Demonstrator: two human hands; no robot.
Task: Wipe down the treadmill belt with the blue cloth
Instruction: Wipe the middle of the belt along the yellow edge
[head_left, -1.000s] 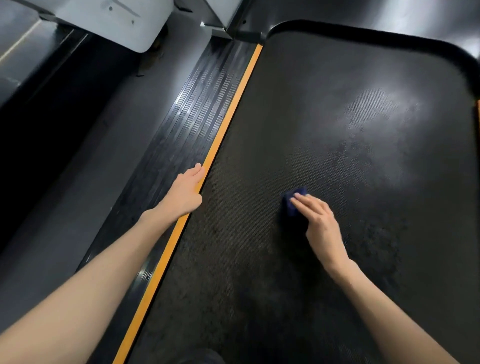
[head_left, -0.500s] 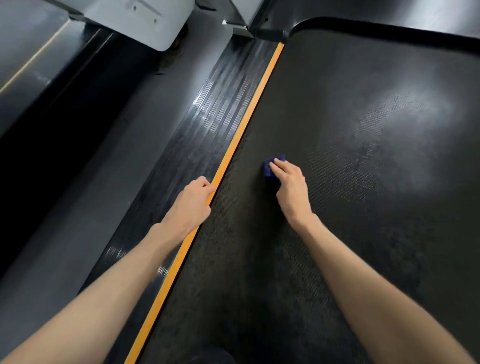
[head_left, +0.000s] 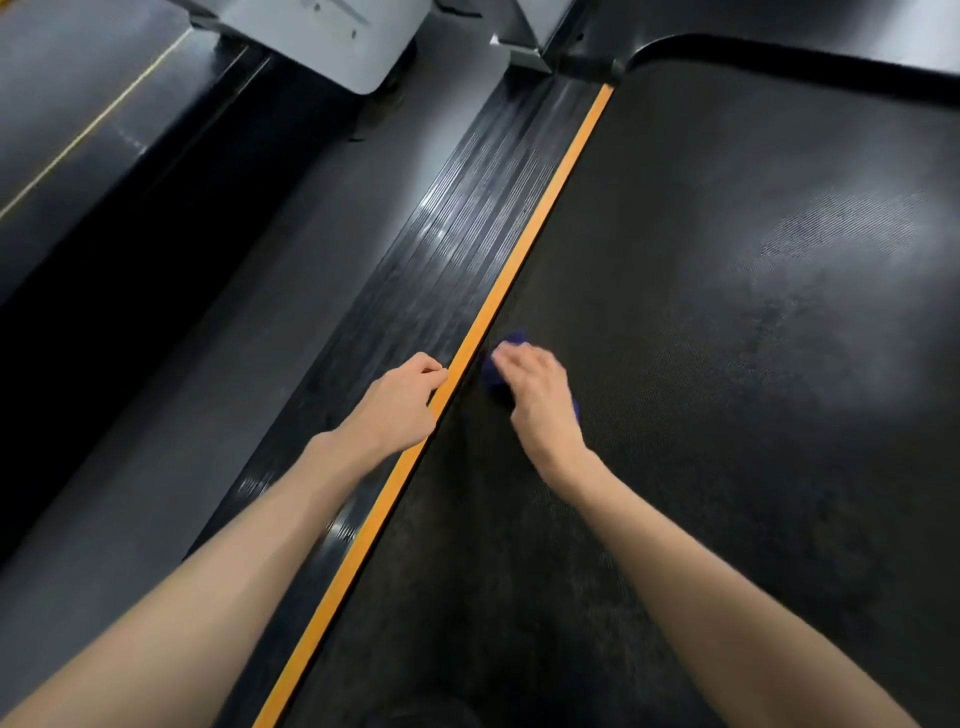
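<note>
The black treadmill belt (head_left: 727, 389) fills the right half of the head view. A small blue cloth (head_left: 491, 380) lies on it at the belt's left edge, beside the orange stripe (head_left: 524, 254). My right hand (head_left: 537, 397) covers most of the cloth, fingers bent over it and pressing it onto the belt; only blue edges show around the hand. My left hand (head_left: 402, 405) rests on the ribbed black side rail (head_left: 457, 244), its fingertips loosely curled at the orange stripe, holding nothing.
A grey motor housing and upright (head_left: 322, 41) stand at the far end of the rail. Dark floor (head_left: 260, 322) runs along the left, and a neighbouring machine's deck (head_left: 78, 104) lies beyond it. The belt's raised black rim (head_left: 779, 57) curves at the top right.
My right hand has swept the cloth leftward across the belt, from near its middle to the orange stripe. My left hand stayed on the side rail; the camera shifted slightly.
</note>
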